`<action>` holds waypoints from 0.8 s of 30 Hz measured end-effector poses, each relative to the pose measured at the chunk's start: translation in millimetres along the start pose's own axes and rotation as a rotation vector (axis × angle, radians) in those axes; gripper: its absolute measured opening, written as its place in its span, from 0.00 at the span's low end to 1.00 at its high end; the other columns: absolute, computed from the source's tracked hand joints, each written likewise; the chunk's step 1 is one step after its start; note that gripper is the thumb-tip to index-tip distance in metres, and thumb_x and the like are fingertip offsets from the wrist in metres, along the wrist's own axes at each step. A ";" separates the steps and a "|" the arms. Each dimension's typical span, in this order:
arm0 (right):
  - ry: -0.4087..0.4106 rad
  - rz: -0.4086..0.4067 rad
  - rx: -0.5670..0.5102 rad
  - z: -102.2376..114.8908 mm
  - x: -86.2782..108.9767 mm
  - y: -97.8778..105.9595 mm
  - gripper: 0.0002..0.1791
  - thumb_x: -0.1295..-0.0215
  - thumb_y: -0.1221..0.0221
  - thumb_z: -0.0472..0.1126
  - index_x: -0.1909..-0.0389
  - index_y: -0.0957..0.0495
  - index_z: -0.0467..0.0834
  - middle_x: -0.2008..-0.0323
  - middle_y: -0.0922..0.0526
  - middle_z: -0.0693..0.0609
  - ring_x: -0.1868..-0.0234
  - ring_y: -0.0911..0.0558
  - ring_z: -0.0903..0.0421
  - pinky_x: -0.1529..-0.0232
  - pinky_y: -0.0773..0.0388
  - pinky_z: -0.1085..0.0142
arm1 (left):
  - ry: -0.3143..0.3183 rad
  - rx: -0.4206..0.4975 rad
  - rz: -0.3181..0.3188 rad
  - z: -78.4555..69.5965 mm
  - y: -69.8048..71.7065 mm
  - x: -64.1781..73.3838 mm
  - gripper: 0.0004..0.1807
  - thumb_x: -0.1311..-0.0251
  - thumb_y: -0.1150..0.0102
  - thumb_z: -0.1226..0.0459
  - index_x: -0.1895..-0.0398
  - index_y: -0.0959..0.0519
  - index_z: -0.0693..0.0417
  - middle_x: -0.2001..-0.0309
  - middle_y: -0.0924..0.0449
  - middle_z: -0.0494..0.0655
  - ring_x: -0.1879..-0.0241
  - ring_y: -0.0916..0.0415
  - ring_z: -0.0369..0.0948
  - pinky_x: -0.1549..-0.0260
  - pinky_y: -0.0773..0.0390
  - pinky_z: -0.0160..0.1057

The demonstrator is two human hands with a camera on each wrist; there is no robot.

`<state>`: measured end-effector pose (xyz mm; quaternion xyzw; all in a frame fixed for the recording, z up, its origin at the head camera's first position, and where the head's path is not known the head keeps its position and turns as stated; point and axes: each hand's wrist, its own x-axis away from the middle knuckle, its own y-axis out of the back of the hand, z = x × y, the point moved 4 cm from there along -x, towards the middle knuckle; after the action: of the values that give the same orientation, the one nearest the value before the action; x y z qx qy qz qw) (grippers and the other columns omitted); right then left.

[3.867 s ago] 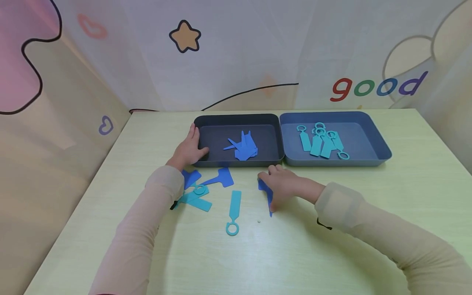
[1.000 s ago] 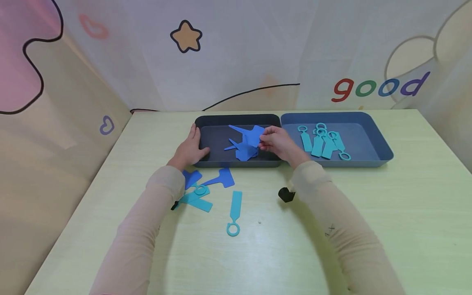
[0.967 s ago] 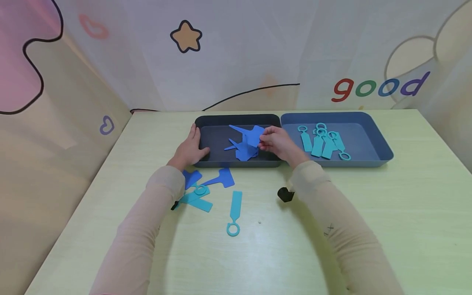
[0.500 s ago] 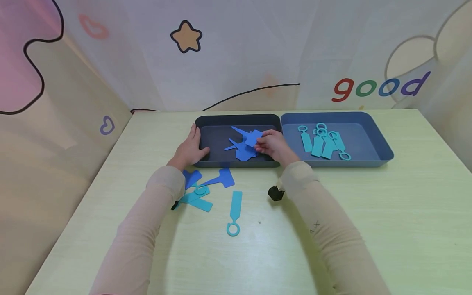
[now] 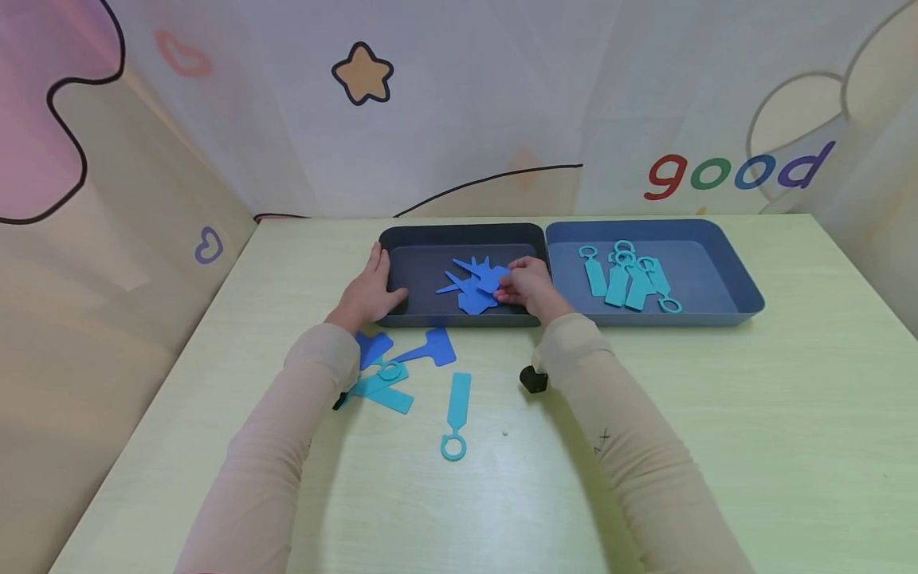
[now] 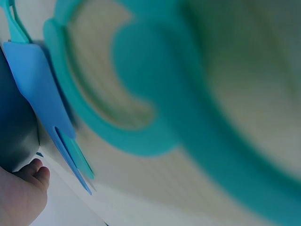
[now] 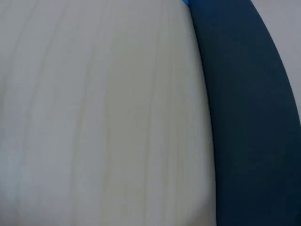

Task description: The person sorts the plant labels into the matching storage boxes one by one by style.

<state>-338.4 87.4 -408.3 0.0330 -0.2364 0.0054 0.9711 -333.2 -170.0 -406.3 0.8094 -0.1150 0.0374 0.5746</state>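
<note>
In the head view my right hand [image 5: 529,287] pinches a blue T-shaped plant label [image 5: 492,278] by its wide end. That label lies low over a pile of matching blue labels [image 5: 473,303] in the black tray [image 5: 416,267]. My left hand [image 5: 366,295] rests at this tray's left end, fingers straight along the rim and thumb pointing inward. Close to the left wrist are two more blue labels [image 5: 434,347] and several teal ring-ended tags [image 5: 390,397]. The left wrist view has part of a hand [image 6: 23,195] beside the tray, past a blurred teal ring [image 6: 84,108].
A blue-grey tray [image 5: 706,271] with several teal ring tags [image 5: 617,283] adjoins the black one on the right. One teal tag [image 5: 459,399] lies alone on the light wooden table [image 5: 789,422]. Behind stands a printed cloth [image 5: 459,104]. The right wrist view shows a dark tray wall [image 7: 249,113].
My right hand took a blue label from the table to the black tray, then lowered it to the pile, shifting slightly left. My left hand has stayed at the tray.
</note>
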 end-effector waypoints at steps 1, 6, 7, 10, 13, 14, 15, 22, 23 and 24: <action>0.003 0.000 0.011 -0.1 0.4 -0.4 0.22 0.29 0.50 0.28 0.36 0.39 0.35 0.67 0.26 0.46 0.84 0.23 0.62 0.78 0.23 0.76 | 0.000 0.001 -0.001 0.1 -0.1 -0.1 0.47 0.30 0.53 0.51 0.22 0.66 0.64 0.20 0.78 0.56 0.21 0.58 0.53 0.26 0.45 0.51; 0.004 -0.019 0.052 0.0 1.5 -1.1 0.23 0.31 0.49 0.27 0.37 0.38 0.34 0.68 0.27 0.45 0.86 0.24 0.63 0.80 0.23 0.76 | -0.001 0.005 -0.003 0.2 -0.6 -0.4 0.47 0.30 0.53 0.51 0.22 0.66 0.64 0.20 0.78 0.55 0.21 0.58 0.53 0.26 0.44 0.51; 0.002 -0.024 0.055 -0.1 1.3 -1.1 0.23 0.32 0.48 0.27 0.37 0.38 0.34 0.69 0.27 0.46 0.86 0.24 0.63 0.80 0.23 0.76 | 0.000 0.006 -0.002 0.3 -0.6 -0.3 0.47 0.30 0.53 0.51 0.22 0.66 0.64 0.20 0.78 0.55 0.21 0.58 0.54 0.26 0.44 0.51; -0.003 -0.036 0.066 0.1 1.3 -1.1 0.22 0.32 0.47 0.26 0.38 0.37 0.34 0.69 0.27 0.46 0.86 0.24 0.63 0.81 0.24 0.76 | 0.001 0.007 -0.002 0.5 -0.7 -0.3 0.47 0.30 0.53 0.51 0.22 0.66 0.64 0.20 0.78 0.55 0.21 0.58 0.54 0.26 0.44 0.51; -0.007 -0.042 0.068 0.0 1.0 -1.2 0.22 0.33 0.47 0.26 0.39 0.36 0.35 0.68 0.27 0.46 0.86 0.24 0.63 0.81 0.24 0.76 | 0.001 0.009 -0.003 0.6 -0.8 -0.2 0.47 0.30 0.53 0.51 0.22 0.66 0.64 0.20 0.78 0.55 0.22 0.57 0.54 0.26 0.44 0.51; -0.007 -0.044 0.069 0.1 1.2 -1.1 0.22 0.33 0.47 0.27 0.39 0.36 0.35 0.68 0.26 0.46 0.86 0.24 0.63 0.81 0.24 0.76 | 0.000 0.009 -0.004 0.5 -0.8 -0.2 0.47 0.30 0.53 0.51 0.22 0.66 0.64 0.20 0.78 0.55 0.22 0.57 0.54 0.26 0.44 0.51; -0.008 -0.045 0.070 0.1 1.4 -1.2 0.22 0.33 0.46 0.27 0.39 0.36 0.35 0.68 0.26 0.46 0.86 0.24 0.63 0.81 0.24 0.76 | -0.001 0.010 -0.004 0.6 -0.8 -0.3 0.47 0.30 0.53 0.51 0.22 0.66 0.64 0.20 0.78 0.55 0.22 0.57 0.54 0.26 0.44 0.51; -0.010 -0.058 0.077 0.5 3.1 -1.2 0.21 0.33 0.45 0.27 0.41 0.36 0.35 0.69 0.25 0.46 0.87 0.24 0.63 0.81 0.24 0.76 | 0.000 0.003 -0.001 -0.2 -1.0 -0.9 0.47 0.30 0.54 0.51 0.22 0.66 0.65 0.21 0.78 0.56 0.22 0.58 0.54 0.26 0.45 0.51; -0.009 -0.058 0.076 0.6 3.2 -1.3 0.21 0.34 0.45 0.27 0.42 0.35 0.35 0.69 0.25 0.46 0.87 0.24 0.63 0.81 0.24 0.76 | 0.001 0.001 -0.001 -0.4 -0.9 -1.0 0.47 0.30 0.54 0.51 0.22 0.66 0.65 0.21 0.78 0.56 0.22 0.58 0.54 0.26 0.45 0.51; -0.008 -0.058 0.076 0.8 3.5 -1.2 0.20 0.34 0.45 0.27 0.42 0.35 0.35 0.69 0.25 0.46 0.87 0.24 0.63 0.81 0.24 0.76 | 0.001 0.001 -0.002 -0.6 -0.7 -1.1 0.47 0.30 0.54 0.51 0.22 0.66 0.65 0.21 0.78 0.56 0.21 0.58 0.54 0.26 0.45 0.51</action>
<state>-335.7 86.1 -406.0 0.0769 -0.2391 -0.0137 0.9678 -334.1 -169.1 -407.0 0.8097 -0.1139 0.0374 0.5745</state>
